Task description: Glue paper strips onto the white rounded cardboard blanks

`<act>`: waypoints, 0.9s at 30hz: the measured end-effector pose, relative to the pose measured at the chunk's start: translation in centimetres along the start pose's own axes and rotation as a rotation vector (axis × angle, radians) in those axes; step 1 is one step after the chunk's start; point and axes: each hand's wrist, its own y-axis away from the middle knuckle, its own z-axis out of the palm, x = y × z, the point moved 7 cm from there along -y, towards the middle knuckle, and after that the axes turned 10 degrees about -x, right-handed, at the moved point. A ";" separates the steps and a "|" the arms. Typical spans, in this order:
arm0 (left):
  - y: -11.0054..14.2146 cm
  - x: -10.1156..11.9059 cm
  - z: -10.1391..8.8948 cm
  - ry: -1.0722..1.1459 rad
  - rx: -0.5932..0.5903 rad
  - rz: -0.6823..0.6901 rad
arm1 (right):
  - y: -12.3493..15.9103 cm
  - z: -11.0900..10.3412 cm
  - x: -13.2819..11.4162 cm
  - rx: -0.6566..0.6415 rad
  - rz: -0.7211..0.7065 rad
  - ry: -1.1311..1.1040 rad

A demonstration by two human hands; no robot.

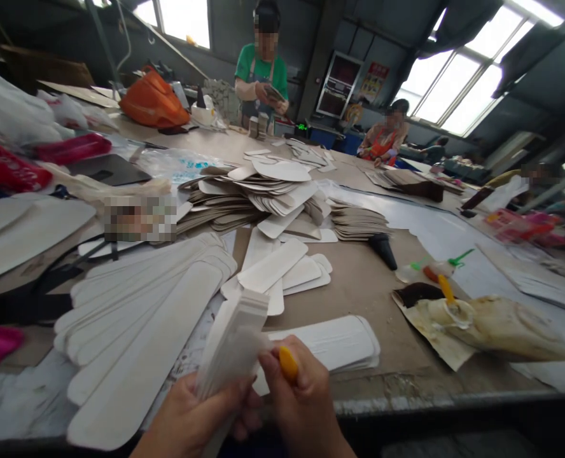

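My left hand (194, 410) is wrapped round the lower part of a stack of long white card strips (235, 337), held tilted upright above the table's front edge. Close at its right side, my right hand (306, 394) is closed on a yellow-handled tool (288, 365); the tool's working end is hidden or blurred. The right thumb and fingertips are at the stack's edge, though contact is hard to tell. Just behind the hands lies a low pile of white rounded strips (330, 343). On the left, larger long strips (144, 350) are fanned out over one another.
Piles of grey-white card pieces (273, 184) rise mid-table. A black cone (382, 250) lies right of them. At the right are a stained glue bag (511, 324) with a yellow handle in it and small green-tipped bottles (442, 268). A co-worker (263, 76) stands across the table.
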 end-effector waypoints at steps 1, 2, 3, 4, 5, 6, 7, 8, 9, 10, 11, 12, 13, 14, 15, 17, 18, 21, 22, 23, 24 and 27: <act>0.0 -0.2 -0.3 0.003 0.016 -0.008 | 0.0 -0.1 -0.5 0.023 -0.081 0.068; 0.0 -0.4 -0.5 0.011 0.033 -0.013 | 0.0 -0.2 -0.6 0.040 -0.117 0.097; 0.0 -0.4 -0.7 0.019 0.055 -0.017 | 0.0 -0.4 -0.3 0.064 -0.103 0.088; 0.0 -0.4 -0.8 0.028 0.078 -0.014 | 0.0 -0.7 0.3 0.095 -0.049 0.044; 0.0 -0.3 -0.8 0.035 0.097 -0.009 | 0.0 -1.0 1.3 0.131 0.032 -0.030; 0.0 -0.3 -0.7 0.045 0.119 -0.004 | 0.2 -1.2 2.3 0.155 0.121 -0.122; 0.0 -0.2 -0.6 0.055 0.134 0.005 | 0.3 -1.2 3.2 0.170 0.200 -0.215; -0.1 -0.1 -0.5 0.065 0.144 0.016 | 0.5 -1.2 3.8 0.171 0.254 -0.293; -0.1 0.0 -0.3 0.074 0.147 0.027 | 0.6 -1.0 4.1 0.160 0.280 -0.347; -0.2 0.1 0.0 0.083 0.141 0.041 | 0.6 -0.8 4.0 0.142 0.284 -0.383; -0.2 0.1 0.3 0.092 0.125 0.059 | 0.7 -0.4 3.9 0.116 0.287 -0.413; -0.3 0.3 0.6 0.101 0.102 0.084 | 0.8 0.0 3.7 0.084 0.299 -0.448; -0.3 0.4 0.9 0.102 0.076 0.107 | 0.9 0.3 3.5 0.061 0.317 -0.481; -0.3 0.4 1.2 0.099 0.058 0.114 | 1.1 0.4 3.4 0.055 0.339 -0.504; -0.2 0.4 1.4 0.087 0.049 0.112 | 1.2 0.2 3.4 0.076 0.359 -0.509; 0.0 0.3 1.6 0.065 0.048 0.087 | 1.5 -0.9 3.6 0.176 0.365 -0.462; 0.2 0.2 1.7 0.060 0.048 0.073 | 1.7 -1.7 3.7 0.231 0.346 -0.433; 0.3 0.3 2.2 0.045 0.039 0.079 | 1.8 -2.5 4.2 0.249 0.319 -0.419; 0.3 0.3 2.4 0.036 0.042 0.084 | 1.8 -2.3 4.4 0.225 0.323 -0.433; 0.2 0.3 2.6 0.025 0.043 0.093 | 1.9 -2.0 4.5 0.206 0.337 -0.453; 0.2 0.3 2.8 0.014 0.037 0.105 | 2.1 -1.9 4.5 0.201 0.354 -0.478; 0.0 0.0 3.1 -0.034 -0.007 0.127 | 2.4 -2.5 3.8 0.259 0.365 -0.550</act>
